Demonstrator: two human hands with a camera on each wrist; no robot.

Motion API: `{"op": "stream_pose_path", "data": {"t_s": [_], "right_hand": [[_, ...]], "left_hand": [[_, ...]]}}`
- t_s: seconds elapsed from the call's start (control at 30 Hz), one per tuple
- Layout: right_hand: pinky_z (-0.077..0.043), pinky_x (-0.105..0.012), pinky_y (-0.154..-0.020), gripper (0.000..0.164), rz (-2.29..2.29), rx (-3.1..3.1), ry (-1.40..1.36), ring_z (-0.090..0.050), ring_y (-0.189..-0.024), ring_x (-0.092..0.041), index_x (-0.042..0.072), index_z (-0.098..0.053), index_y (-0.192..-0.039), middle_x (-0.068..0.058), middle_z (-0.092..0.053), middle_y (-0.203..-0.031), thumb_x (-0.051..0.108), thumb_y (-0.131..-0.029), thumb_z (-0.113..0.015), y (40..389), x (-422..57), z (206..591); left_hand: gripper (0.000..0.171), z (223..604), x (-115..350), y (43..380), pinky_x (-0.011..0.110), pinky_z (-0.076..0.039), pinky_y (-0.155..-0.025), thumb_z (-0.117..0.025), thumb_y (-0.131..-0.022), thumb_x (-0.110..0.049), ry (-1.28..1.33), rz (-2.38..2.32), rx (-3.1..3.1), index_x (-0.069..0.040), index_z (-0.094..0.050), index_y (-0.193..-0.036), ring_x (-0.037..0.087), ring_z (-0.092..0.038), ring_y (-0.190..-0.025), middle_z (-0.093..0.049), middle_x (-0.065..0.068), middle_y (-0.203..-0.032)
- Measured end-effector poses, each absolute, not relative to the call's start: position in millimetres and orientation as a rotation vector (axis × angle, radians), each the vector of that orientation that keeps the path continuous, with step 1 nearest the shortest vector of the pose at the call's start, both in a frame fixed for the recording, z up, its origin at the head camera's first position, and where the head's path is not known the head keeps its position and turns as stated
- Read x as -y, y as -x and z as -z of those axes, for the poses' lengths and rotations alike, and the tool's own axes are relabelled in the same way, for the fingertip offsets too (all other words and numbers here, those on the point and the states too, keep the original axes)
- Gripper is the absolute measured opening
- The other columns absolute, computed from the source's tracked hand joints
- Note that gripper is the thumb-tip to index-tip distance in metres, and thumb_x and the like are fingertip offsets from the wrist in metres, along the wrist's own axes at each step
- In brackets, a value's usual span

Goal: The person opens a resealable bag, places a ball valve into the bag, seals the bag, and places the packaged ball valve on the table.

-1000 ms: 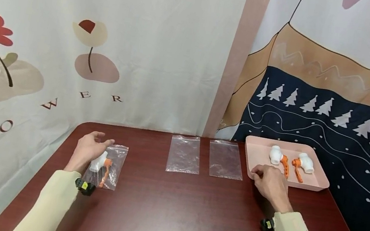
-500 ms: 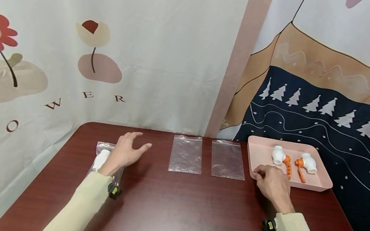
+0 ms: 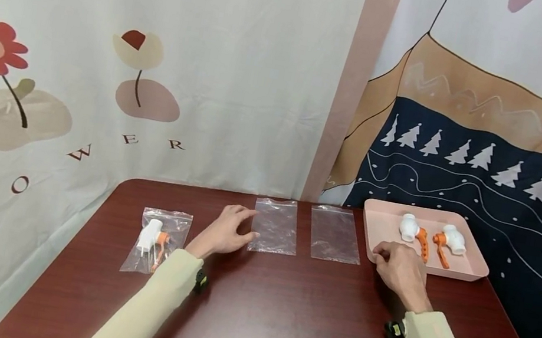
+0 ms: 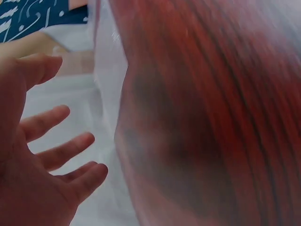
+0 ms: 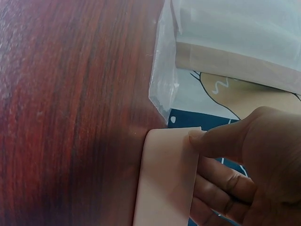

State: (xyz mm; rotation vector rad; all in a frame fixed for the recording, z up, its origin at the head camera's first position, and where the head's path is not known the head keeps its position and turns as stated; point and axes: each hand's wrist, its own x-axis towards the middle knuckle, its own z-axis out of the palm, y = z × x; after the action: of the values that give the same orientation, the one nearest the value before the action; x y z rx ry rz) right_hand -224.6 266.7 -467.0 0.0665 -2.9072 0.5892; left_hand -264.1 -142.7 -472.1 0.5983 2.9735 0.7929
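My left hand (image 3: 225, 233), fingers spread, is at the left edge of a flat clear zip bag (image 3: 275, 229); in the left wrist view, nothing lies between the fingers (image 4: 66, 150). My right hand (image 3: 400, 271) pinches the near left wall of a pink tray (image 3: 375, 219). In the right wrist view, the thumb (image 5: 207, 141) is on the tray's rim and the other fingers are behind the wall. Inside the tray lie two white plastic valves, one at left (image 3: 409, 228) and one at right (image 3: 454, 240), both with orange handles.
Left of my left forearm, another zip bag (image 3: 178, 231) lies on the dark red table (image 3: 277, 325) with a similar valve (image 3: 149, 235) in it. A flat zip bag (image 3: 336, 237) lies beside the tray. Printed curtains (image 3: 244, 69) hang behind the table's back edge.
My left hand has moved right, from over the bag with the valve to the middle bag's edge. My right hand stays at the tray, and the valves have not moved.
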Motion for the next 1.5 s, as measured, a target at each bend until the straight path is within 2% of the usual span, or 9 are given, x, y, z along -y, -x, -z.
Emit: {"op": "stream_pose_path", "data": {"t_s": [0.27, 0.4, 0.73, 1.0, 1.5], "right_hand": [[-0.046, -0.035, -0.059, 0.009, -0.588, 2.909, -0.059, -0.059, -0.074, -0.025, 0.011, -0.078, -0.093, -0.008, -0.074, -0.083, 0.012, -0.092, -0.069, 225.6, -267.5, 466.5], [-0.047, -0.036, -0.06, 0.009, -0.593, 2.908, -0.054, -0.06, -0.075, -0.025, 0.011, -0.078, -0.092, -0.007, -0.074, -0.083, 0.013, -0.092, -0.069, 225.1, -267.8, 466.8], [-0.046, -0.036, -0.058, 0.008, -0.602, 2.888, -0.062, -0.061, -0.074, -0.026, 0.012, -0.078, -0.091, -0.007, -0.075, -0.082, 0.013, -0.091, -0.07, 224.3, -268.1, 467.9], [-0.047, -0.037, -0.058, 0.009, -0.612, 2.891, -0.055, -0.062, -0.076, -0.026, 0.013, -0.078, -0.091, -0.009, -0.076, -0.086, 0.014, -0.091, -0.069, 223.8, -267.7, 469.3], [-0.048, -0.038, -0.06, 0.008, -0.621, 2.879, -0.043, -0.062, -0.076, -0.026, 0.012, -0.078, -0.091, -0.008, -0.076, -0.085, 0.014, -0.091, -0.07, 224.7, -267.4, 468.6]], "left_hand": [[0.056, 479.6, 111.8, 276.0, 0.052, -0.032, -0.124, -0.065, -0.101, -0.028, -0.767, -0.685, -2.837, -0.003, -0.05, -0.15, 0.039, -0.029, -0.153, -0.043, 0.02, -0.158], [0.058, 482.0, 102.9, 278.9, 0.047, -0.029, -0.126, -0.065, -0.102, -0.027, -0.765, -0.585, -2.817, -0.004, -0.048, -0.152, 0.037, -0.026, -0.155, -0.037, 0.019, -0.163], [0.058, 481.7, 98.3, 271.4, 0.047, -0.029, -0.127, -0.066, -0.101, -0.029, -0.682, -0.477, -2.807, -0.008, -0.048, -0.152, 0.039, -0.023, -0.156, -0.03, 0.018, -0.166], [0.057, 482.3, 102.2, 255.4, 0.048, -0.03, -0.126, -0.068, -0.099, -0.027, -0.735, -0.464, -2.818, -0.008, -0.051, -0.15, 0.041, -0.027, -0.154, -0.033, 0.023, -0.164], [0.058, 479.5, 109.7, 210.7, 0.048, -0.043, -0.116, -0.074, -0.095, -0.026, -0.813, -0.403, -2.867, -0.008, -0.056, -0.146, 0.039, -0.039, -0.147, -0.042, 0.022, -0.158]]}}
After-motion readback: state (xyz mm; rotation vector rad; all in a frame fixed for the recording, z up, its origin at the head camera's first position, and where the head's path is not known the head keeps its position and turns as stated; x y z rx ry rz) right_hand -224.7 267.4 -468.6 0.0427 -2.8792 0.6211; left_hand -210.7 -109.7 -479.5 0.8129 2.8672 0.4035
